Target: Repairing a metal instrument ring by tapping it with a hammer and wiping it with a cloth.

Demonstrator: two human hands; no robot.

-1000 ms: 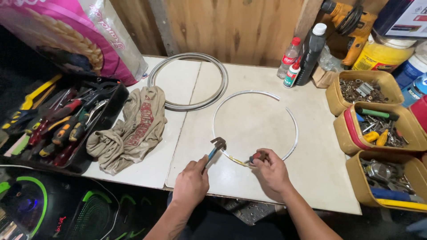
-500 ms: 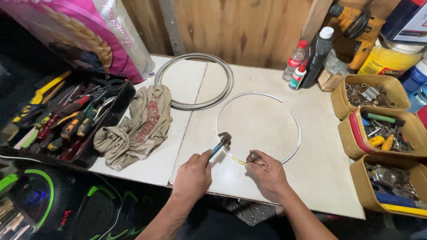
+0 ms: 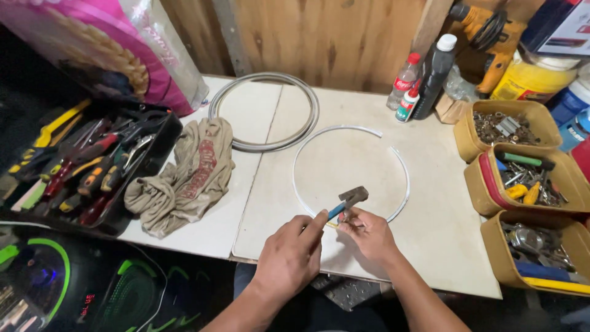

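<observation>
Gripping a small hammer (image 3: 349, 200) by its blue handle, the left hand (image 3: 289, 258) is closed around the grip with the index finger laid along it, the rusty head raised just above the near edge of a thin white hoop (image 3: 351, 174). The hoop lies flat on the white table (image 3: 430, 246), with a gap in its far right arc. The right hand (image 3: 370, 235) is pinched shut at the hoop's near edge, directly below the hammer head; what the fingertips hold is too small to tell. Beyond the hoop, touching nothing, lies a coil of grey rings (image 3: 265, 110). To the left of the hoop a crumpled beige cloth (image 3: 184, 175) hangs over the table edge, and beside it stands a black tray of screwdrivers and pliers (image 3: 86, 166). At the far edge, against the wooden wall, stand a dark bottle with a white cap (image 3: 435, 77) and a small clear bottle with a red cap (image 3: 405, 80). Along the right edge sit three tan bins (image 3: 534, 178) holding hardware and small tools. A pink sack (image 3: 104, 49) leans at the upper left.
</observation>
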